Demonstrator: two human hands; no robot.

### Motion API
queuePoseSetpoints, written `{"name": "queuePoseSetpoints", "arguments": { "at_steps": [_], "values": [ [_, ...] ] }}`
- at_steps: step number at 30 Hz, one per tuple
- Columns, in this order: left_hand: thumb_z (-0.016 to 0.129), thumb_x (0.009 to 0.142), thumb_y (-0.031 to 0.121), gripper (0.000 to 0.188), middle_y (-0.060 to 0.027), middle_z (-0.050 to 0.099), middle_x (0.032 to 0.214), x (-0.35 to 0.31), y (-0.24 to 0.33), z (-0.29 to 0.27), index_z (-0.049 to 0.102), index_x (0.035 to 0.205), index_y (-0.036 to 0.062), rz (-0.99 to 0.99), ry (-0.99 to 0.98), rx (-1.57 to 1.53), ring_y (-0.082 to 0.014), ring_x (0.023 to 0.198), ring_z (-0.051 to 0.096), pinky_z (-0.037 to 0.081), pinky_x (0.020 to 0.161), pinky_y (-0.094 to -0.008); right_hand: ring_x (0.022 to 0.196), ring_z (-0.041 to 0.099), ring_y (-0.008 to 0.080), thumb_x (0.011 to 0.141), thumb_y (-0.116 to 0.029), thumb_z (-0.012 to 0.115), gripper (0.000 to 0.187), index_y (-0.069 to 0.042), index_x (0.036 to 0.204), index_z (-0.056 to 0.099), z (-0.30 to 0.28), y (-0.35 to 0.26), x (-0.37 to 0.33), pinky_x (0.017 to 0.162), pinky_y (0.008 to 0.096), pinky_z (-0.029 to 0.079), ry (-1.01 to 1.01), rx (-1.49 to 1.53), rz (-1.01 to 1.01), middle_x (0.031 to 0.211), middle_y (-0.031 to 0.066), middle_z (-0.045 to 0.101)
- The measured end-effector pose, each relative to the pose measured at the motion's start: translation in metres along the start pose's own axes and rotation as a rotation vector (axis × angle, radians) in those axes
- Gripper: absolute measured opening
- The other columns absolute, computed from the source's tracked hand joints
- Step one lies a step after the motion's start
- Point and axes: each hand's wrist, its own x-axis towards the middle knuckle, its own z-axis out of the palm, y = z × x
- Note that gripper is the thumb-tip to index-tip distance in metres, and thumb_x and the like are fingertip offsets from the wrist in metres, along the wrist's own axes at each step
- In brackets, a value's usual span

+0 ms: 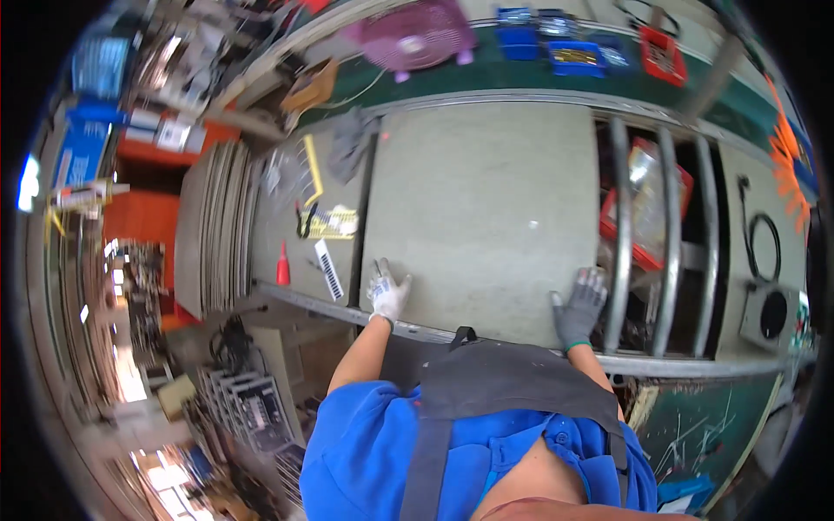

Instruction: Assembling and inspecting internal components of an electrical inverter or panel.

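Observation:
A large flat grey-green board (486, 208) lies on the workbench in front of me, between the side surface on the left and the metal rollers. My left hand (387, 292), in a white glove, rests at the board's near left corner with its fingers spread. At the near right corner is my right hand (580, 309), in a grey glove, its fingers stretched out flat and touching the board's edge. Neither hand grips anything. Close to my left hand lie a white strip with dark slots (329, 270) and a red pointed bottle (283, 265).
Metal rollers (667, 243) span a gap at right, with red bins (647, 257) beneath. A stack of similar boards (213, 230) leans at left. Along the back shelf stand a purple fan (417, 39) and blue trays (577, 58). A black cable (764, 247) lies far right.

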Motion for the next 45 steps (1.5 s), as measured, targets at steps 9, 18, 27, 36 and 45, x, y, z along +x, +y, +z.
{"name": "queuePoseSetpoints", "arguments": {
  "at_steps": [9, 18, 27, 36, 45],
  "values": [
    [0.076, 0.073, 0.057, 0.101, -0.0255, 0.031, 0.151, 0.020, -0.104, -0.014, 0.036, 0.148, 0.0032, -0.230, -0.055, -0.341, -0.0438, 0.138, 0.033, 0.033, 0.108, -0.0579, 0.128, 0.050, 0.0423, 0.093, -0.058, 0.052, 0.080, -0.001, 0.147, 0.036, 0.014, -0.026, 0.001, 0.107, 0.0510, 0.039, 0.059, -0.243, 0.505, 0.143, 0.0279, 0.047],
    [0.046, 0.090, 0.071, 0.075, -0.0301, 0.068, 0.104, 0.038, -0.184, -0.009, 0.071, 0.095, -0.0001, -0.225, -0.247, -0.830, -0.0424, 0.105, 0.064, 0.046, 0.094, -0.0495, 0.084, 0.061, 0.0331, 0.090, -0.074, 0.046, 0.095, 0.017, 0.109, 0.063, 0.036, 0.066, 0.005, 0.078, 0.0435, 0.046, 0.008, 0.402, 0.756, 0.091, 0.0245, 0.067],
    [0.056, 0.094, 0.057, 0.058, -0.0178, 0.055, 0.062, -0.035, -0.255, -0.217, 0.058, 0.069, 0.0042, 0.064, 0.460, -0.613, -0.0407, 0.058, 0.054, 0.042, 0.057, -0.0485, 0.125, 0.053, 0.0288, 0.086, -0.074, 0.056, 0.093, 0.002, 0.139, 0.053, 0.017, -0.111, -0.085, 0.109, 0.0373, 0.039, -0.064, 1.371, 0.651, 0.139, 0.0136, 0.057],
    [0.065, 0.092, 0.046, 0.055, -0.0185, 0.049, 0.058, -0.131, -0.520, -0.252, 0.054, 0.061, 0.0010, -0.386, 0.784, -0.584, -0.0329, 0.056, 0.049, 0.039, 0.057, -0.0449, 0.106, 0.062, 0.0194, 0.094, -0.055, 0.061, 0.066, 0.001, 0.129, 0.062, 0.008, -0.421, -0.034, 0.094, 0.0349, 0.048, -0.387, 1.370, 0.114, 0.120, 0.0106, 0.066],
    [0.064, 0.097, 0.039, 0.037, -0.0023, 0.061, 0.071, -0.131, -0.778, -0.211, 0.058, 0.076, 0.0085, -0.590, 1.011, -1.481, -0.0192, 0.063, 0.042, 0.036, 0.060, -0.0383, 0.110, 0.063, 0.0229, 0.092, -0.033, 0.067, 0.056, 0.003, 0.134, 0.056, 0.009, -0.904, 0.059, 0.094, 0.0325, 0.052, -0.413, 0.939, -0.680, 0.132, 0.0187, 0.061]
  ]
}}
